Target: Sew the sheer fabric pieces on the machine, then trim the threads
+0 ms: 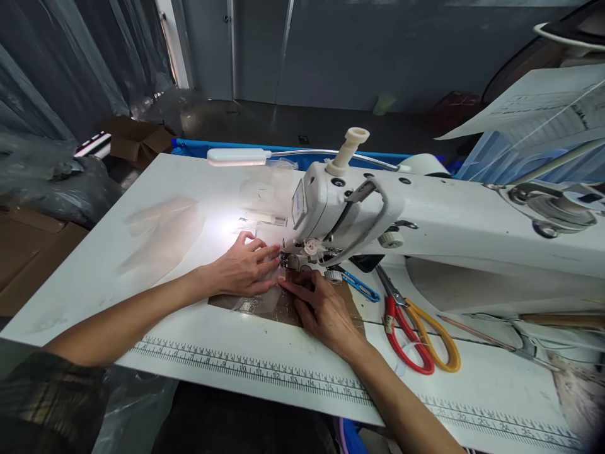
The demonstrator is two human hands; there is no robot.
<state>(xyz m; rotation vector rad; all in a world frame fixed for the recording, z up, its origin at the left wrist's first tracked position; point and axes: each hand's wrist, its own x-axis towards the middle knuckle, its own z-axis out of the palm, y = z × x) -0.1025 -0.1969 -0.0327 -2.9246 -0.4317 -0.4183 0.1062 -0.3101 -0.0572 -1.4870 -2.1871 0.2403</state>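
Observation:
A white sewing machine (345, 202) stands over the table, its needle and presser foot low beside my fingertips. My left hand (246, 265) lies flat on a piece of sheer pale fabric (269, 299), fingers spread and pointing at the presser foot. On the near side of the foot, my right hand (321, 306) rests with its index finger stretched onto the fabric's edge and its thumb apart below. Beneath both hands is a brown, shiny plate (288, 313). The fabric right under the foot is partly hidden by my fingers.
Red-and-yellow-handled scissors (411, 334) and a blue thread snipper (360, 287) lie right of my right hand. More sheer fabric (163, 236) lies at the left on the white table (94, 284). A lamp (239, 157) hangs behind; a ruler strip (265, 373) lines the front edge.

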